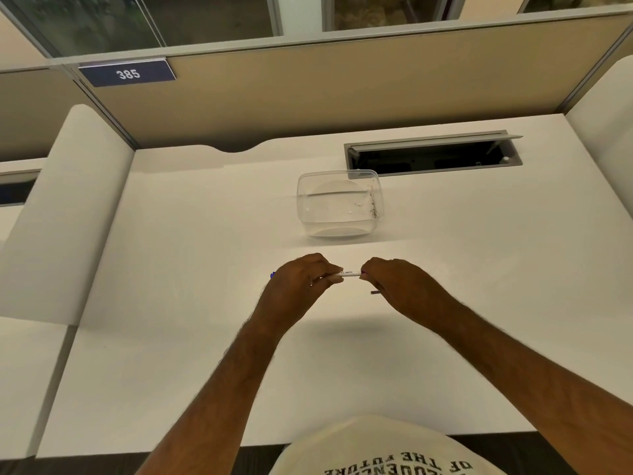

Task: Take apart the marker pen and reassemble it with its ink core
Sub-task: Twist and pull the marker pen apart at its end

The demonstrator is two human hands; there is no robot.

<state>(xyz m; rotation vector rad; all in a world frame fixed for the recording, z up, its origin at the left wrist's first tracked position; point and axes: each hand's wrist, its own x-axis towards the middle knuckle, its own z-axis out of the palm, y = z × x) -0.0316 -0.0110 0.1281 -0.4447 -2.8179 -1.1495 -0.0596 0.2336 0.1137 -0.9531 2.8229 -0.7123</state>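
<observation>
A white marker pen [349, 274] with small black print lies level between my two hands, above the middle of the white desk [205, 354]. My left hand [301, 282] grips its left part; a bit of blue [272, 275] sticks out past that hand's left side. My right hand [397, 286] pinches the pen's right end. A thin dark piece [375, 292] pokes out under my right hand; what it is cannot be told. Most of the pen is hidden inside the fingers.
A clear plastic container [339, 204] stands on the desk just beyond my hands, with faint dark marks on its right wall. Behind it on the right is an open cable slot [431, 154]. Beige partition walls [342, 87] enclose the desk at the back and sides.
</observation>
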